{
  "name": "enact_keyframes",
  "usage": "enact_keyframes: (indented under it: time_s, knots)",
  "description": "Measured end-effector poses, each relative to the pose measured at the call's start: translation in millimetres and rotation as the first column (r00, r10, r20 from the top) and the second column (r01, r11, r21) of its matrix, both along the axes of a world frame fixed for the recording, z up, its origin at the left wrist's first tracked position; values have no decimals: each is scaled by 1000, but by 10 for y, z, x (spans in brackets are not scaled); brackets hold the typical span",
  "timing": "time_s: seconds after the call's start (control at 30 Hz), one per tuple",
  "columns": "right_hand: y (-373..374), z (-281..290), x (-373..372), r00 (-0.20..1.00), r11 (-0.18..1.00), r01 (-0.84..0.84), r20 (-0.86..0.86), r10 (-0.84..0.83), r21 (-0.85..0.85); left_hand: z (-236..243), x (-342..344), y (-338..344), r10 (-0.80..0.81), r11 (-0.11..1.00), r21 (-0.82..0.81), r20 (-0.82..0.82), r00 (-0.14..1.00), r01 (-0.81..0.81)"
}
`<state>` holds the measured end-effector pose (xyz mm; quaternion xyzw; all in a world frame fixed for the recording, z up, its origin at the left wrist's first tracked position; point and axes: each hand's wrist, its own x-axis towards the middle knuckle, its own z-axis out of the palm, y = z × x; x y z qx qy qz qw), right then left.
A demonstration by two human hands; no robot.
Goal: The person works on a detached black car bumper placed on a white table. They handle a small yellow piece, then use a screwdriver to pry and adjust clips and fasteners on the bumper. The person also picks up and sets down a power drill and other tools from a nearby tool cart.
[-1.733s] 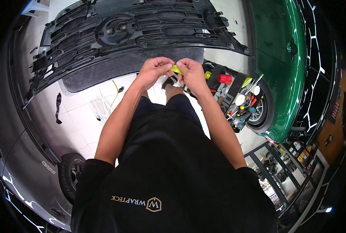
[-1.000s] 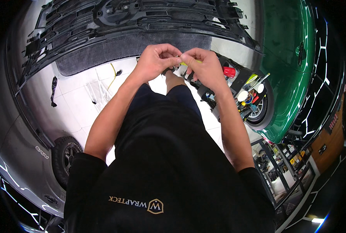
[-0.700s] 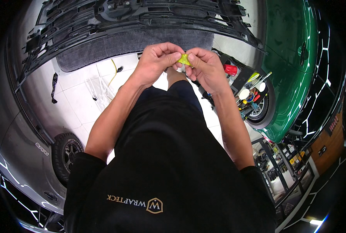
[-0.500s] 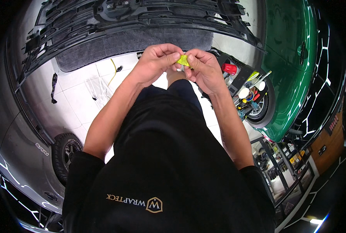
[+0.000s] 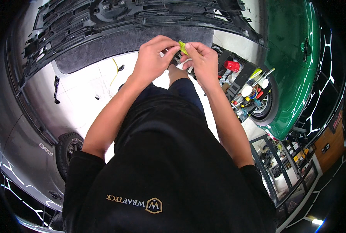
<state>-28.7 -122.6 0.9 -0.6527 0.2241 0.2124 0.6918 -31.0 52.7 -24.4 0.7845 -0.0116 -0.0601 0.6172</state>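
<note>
A small, crinkled yellow-green piece (image 5: 183, 48) like film or wrapping is held up in front of me, beyond my knees. My right hand (image 5: 204, 60) pinches its right side between thumb and fingers. Against its left edge, the thumb and fingertips of my left hand (image 5: 152, 58) are pressed together. The exact grip on that side is partly hidden by the fingers. Below both hands are my dark shorts and one bare leg.
A large black grille-like car part (image 5: 153, 17) spans the far side above a dark grey mat (image 5: 103, 48). At right, a tool bag (image 5: 235, 85) stands by a green car (image 5: 289, 66). A grey car (image 5: 25, 155) is at left. A yellow cord (image 5: 115, 72) lies on the floor.
The yellow-green piece has turned from lying flat to more upright. My left hand has tilted, its fingertips now at the piece's edge. My view has shifted slightly.
</note>
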Motion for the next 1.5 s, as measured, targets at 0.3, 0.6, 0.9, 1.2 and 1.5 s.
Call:
enact_keyframes:
  time_s: [0.3, 0.6, 0.9, 1.2, 1.5]
  knots:
    - [-11, -424, 163, 989, 972, -149, -13, 149, -183, -435, 221, -13, -169, 966, 185, -91, 981, 183]
    - [-59, -490, 213, 972, 916, -233, -36, 234, -327, -465, 302, -84, -208, 935, 269, -112, 972, 231]
    - [-100, -950, 283, 982, 965, -164, 54, 178, -203, -820, 324, -126, -19, 991, 121, -302, 953, 58]
    - [-161, -1027, 364, 977, 957, -197, 41, 210, -210, -835, 317, -164, 43, 990, 142, -204, 978, -14]
    - [-108, -921, 302, 959, 921, -199, 127, 253, -335, -744, 336, -154, -39, 978, 186, -261, 965, 90]
